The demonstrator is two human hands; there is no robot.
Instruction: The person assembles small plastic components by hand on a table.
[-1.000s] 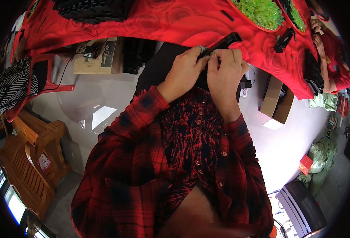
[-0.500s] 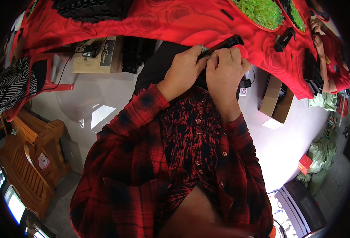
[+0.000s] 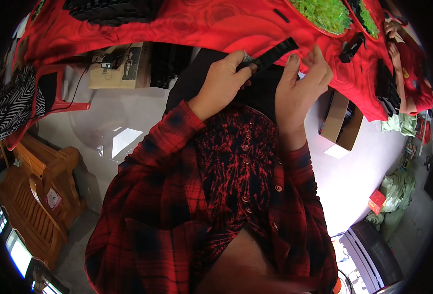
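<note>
A long black plastic piece (image 3: 276,52) is pinched between the thumb and fingers of my left hand (image 3: 220,84), its free end pointing up and right over the edge of the red tablecloth (image 3: 197,29). Something small and greyish shows at the fingertips of that hand; I cannot make out what it is. To the right, apart from the piece, my right hand (image 3: 302,93) is raised with thumb and fingers spread and nothing visible in it. Both hands are above my dark-clad lap.
On the cloth are a black crate-like stack (image 3: 113,12), a tray of light-green pieces (image 3: 321,14), a thin black strip (image 3: 281,15) and a black part (image 3: 352,47). Open cardboard box (image 3: 337,120) stands on the floor. Another person's hand (image 3: 395,56) is at the far right.
My right hand has let go of the black plastic piece, moved right and spread its fingers. My left hand keeps hold of the piece, which has shifted slightly.
</note>
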